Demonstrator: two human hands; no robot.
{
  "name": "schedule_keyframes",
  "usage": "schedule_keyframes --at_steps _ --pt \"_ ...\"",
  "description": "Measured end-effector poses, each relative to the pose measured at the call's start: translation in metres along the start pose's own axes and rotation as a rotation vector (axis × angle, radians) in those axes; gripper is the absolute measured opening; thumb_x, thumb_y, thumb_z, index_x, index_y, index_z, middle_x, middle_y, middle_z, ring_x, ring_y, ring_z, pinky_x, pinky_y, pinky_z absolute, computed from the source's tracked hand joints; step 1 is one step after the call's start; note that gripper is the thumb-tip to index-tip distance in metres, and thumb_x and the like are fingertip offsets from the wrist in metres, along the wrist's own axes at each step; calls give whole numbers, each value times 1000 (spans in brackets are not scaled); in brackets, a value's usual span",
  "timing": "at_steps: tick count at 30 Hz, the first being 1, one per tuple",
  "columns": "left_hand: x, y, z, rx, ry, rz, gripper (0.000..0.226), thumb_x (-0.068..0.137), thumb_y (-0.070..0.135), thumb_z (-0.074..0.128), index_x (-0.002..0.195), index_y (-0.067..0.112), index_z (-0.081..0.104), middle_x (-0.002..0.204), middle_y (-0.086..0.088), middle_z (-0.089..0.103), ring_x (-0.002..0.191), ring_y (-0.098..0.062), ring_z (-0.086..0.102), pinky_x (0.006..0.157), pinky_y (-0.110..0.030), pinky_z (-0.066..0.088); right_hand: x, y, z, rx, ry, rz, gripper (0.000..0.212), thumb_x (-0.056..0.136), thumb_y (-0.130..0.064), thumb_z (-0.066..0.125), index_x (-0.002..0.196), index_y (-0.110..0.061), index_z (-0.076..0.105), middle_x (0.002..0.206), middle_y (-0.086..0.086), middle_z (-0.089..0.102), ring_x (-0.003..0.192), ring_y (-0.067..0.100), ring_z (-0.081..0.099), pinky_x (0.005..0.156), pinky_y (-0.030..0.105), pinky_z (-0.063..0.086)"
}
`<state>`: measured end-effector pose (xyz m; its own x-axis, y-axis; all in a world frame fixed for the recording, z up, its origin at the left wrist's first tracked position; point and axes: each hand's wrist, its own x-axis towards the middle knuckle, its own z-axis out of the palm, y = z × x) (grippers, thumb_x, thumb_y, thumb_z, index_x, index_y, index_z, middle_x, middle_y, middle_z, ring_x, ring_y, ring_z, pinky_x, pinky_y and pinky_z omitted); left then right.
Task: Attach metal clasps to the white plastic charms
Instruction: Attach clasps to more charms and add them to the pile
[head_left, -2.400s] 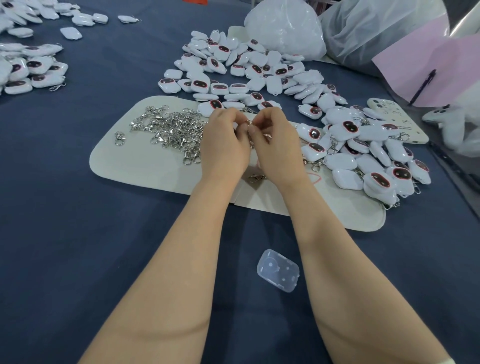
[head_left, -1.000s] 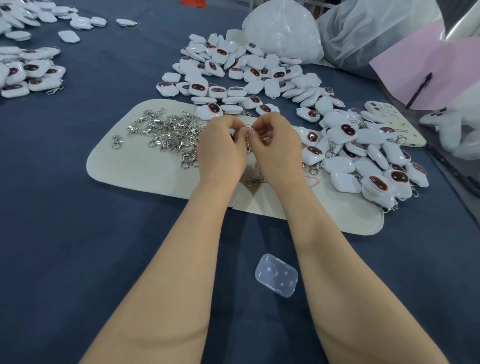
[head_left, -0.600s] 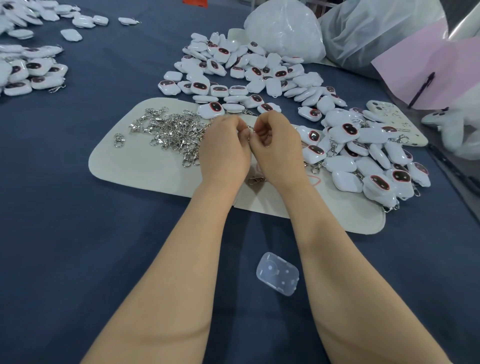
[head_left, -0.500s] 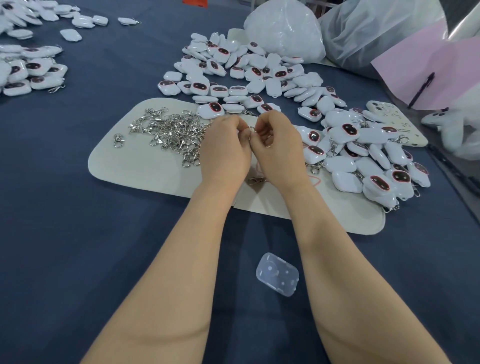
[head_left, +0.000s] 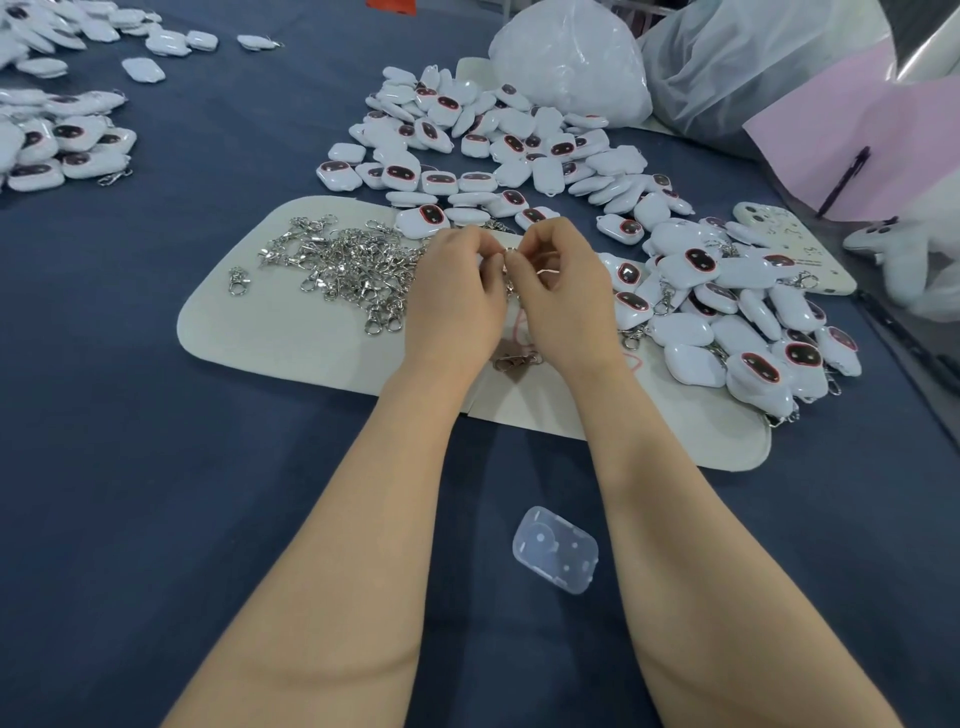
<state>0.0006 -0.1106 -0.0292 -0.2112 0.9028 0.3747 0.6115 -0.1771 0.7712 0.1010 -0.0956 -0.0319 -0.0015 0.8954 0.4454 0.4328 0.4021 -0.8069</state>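
Cream felt mat (head_left: 270, 338) lies on the navy surface (head_left: 156, 467). Above the mat's middle, left hand (head_left: 457, 296) and right hand (head_left: 561, 291) meet fingertip to fingertip, fingers curled, both pinching one small metal clasp (head_left: 510, 253). Whether a charm is in the grip: cannot tell. Loose clasps (head_left: 353, 265) are heaped on the mat's left half. White charms (head_left: 498, 140) are piled just beyond the mat's far edge. Clasped charms (head_left: 727, 312) cover its right end. Clear plastic case (head_left: 555, 550) sits off the mat's near edge, between the forearms.

Silver clasps (head_left: 353, 270) lie heaped just left of piled white dark-faced charms (head_left: 514, 143)
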Motion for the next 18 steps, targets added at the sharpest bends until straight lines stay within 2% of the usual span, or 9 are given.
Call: schedule_keyframes --at_steps 3,8,13,14,16,18 --pt "0 0 1 -2 10 -1 13 94 14 49 98 13 61 107 -4 59 86 -21 58 74 -26 42 0 1 2 -56 -7 -38 14 87 -7 58 84 -18 49 80 -8 54 71 7 51 67 18 42" --pt "0 0 1 -25 49 -2 13 94 15 50 98 12 62 105 -3 59 84 -18 56 72 -24 40 0 1 3 -66 19 -62 13 87 -7 59 87 -18 51 89 -3 56 78 5 52 66 10 39" --pt "0 0 2 -94 60 -74 11 92 16 52 95 13 63 98 -3 64 82 -18 58 72 -25 44 -2 1 6 7 -14 27 16 89 -5 57 91 -17 47 82 -13 55 77 8 57 72 20 48" --pt "1 0 1 -116 65 -92 11 92 16 53 95 13 63 96 -2 64 79 -16 57 70 -21 45 -2 1 5 16 -22 32 17 89 -5 57 92 -18 46 82 -14 54 78 11 58 73 22 49" --pt "1 0 1 -151 76 -121 10 92 15 54 92 14 63 89 4 62 72 -6 52 62 -5 37 -3 -1 4 48 -32 48 18 89 -6 57 93 -20 47 85 -13 56 84 14 60 77 24 50" --pt "2 0 0 -183 74 -145 9 91 14 55 91 15 64 83 10 58 72 -3 51 61 0 33 -2 -3 3 83 -29 78 16 90 -7 56 94 -22 50 85 -11 59 84 12 60 78 24 50"
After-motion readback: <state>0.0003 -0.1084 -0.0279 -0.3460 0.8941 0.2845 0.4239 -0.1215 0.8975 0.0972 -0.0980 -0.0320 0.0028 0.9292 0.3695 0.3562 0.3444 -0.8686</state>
